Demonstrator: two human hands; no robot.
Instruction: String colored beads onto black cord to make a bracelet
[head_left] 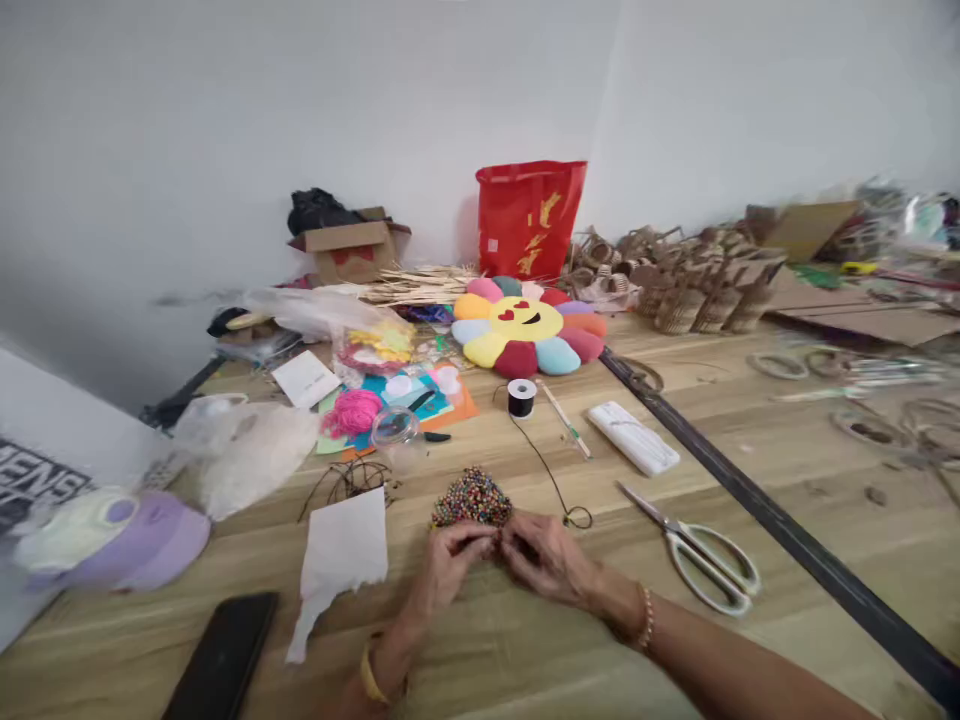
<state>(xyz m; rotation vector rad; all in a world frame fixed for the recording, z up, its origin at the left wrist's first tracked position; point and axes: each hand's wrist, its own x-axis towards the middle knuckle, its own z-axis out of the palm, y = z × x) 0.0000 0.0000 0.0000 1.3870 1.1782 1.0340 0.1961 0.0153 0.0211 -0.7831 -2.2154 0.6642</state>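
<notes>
A heap of small multicoloured beads (471, 498) lies on the wooden table directly beyond my hands. My left hand (452, 560) is closed, thumb and fingers pinched together at the near edge of the beads. Fingertip to fingertip with it, my right hand (546, 556) is closed in a pinch too. Whatever sits between the fingertips is too small to make out. Past the beads stands a spool of black cord (521, 398), its loose end curling down to the right of my right hand. White-handled scissors (705, 560) lie farther right.
Left of my hands are a torn white paper (345, 545), a black phone (223, 655) and a purple cap (142, 540). Pink yarn (352, 412), a clear plastic cup (397, 432) and a flower cushion (525, 325) lie farther back. A dark strip (750, 490) crosses the table on the right.
</notes>
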